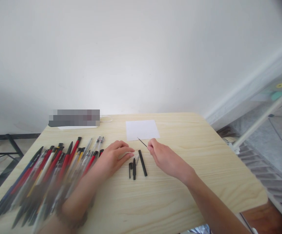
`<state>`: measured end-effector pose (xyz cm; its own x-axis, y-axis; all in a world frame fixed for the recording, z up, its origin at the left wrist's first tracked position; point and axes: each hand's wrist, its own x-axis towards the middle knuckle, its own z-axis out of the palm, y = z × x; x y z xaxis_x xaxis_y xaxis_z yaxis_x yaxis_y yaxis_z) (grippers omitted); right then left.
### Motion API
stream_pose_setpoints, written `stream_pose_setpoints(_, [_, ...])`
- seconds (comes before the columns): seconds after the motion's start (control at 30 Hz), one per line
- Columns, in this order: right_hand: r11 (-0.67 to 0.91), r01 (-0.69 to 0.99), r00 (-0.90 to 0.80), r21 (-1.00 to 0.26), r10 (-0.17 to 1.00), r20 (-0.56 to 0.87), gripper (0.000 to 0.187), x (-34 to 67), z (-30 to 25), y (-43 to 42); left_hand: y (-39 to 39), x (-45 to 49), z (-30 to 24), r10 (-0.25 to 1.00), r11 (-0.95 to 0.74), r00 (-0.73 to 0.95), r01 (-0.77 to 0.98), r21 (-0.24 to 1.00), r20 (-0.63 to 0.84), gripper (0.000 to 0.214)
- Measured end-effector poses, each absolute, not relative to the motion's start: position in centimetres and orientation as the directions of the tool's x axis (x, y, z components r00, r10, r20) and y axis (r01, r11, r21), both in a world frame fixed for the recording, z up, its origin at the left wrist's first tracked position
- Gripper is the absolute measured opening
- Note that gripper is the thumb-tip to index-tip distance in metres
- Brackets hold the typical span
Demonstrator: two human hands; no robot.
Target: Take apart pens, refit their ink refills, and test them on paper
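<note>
My right hand [162,157] is closed around the rear end of a thin dark pen refill [142,142]. The refill's fine tip points up and left, over the lower edge of a white sheet of paper [142,128]. To the left, my left hand [114,157] hovers or rests with fingers stretched and nothing in them. Between my hands lie black pen parts: a straight barrel tube [142,163], a tapered piece [134,169] and small clip-like pieces [129,170]. A small light piece [137,160], perhaps a spring, lies beside the tube.
Many pens [50,169] in red, black, white and clear plastic spread over the left side of the wooden table [192,201]. A blurred-out dark object [73,118] sits at the back left. Behind the table rises a white wall [131,58].
</note>
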<state>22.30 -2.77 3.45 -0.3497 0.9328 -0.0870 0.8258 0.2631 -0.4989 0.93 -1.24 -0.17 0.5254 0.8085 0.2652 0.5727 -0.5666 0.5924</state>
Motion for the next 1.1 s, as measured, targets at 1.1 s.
stream_pose_setpoints(1.1, [0.437,0.581,-0.465,-0.687,0.871,0.161,0.007,21.5,0.0,-2.8,-1.6,1.9,0.5,0.971,-0.109,0.237,0.493,0.863,-0.013,0.030])
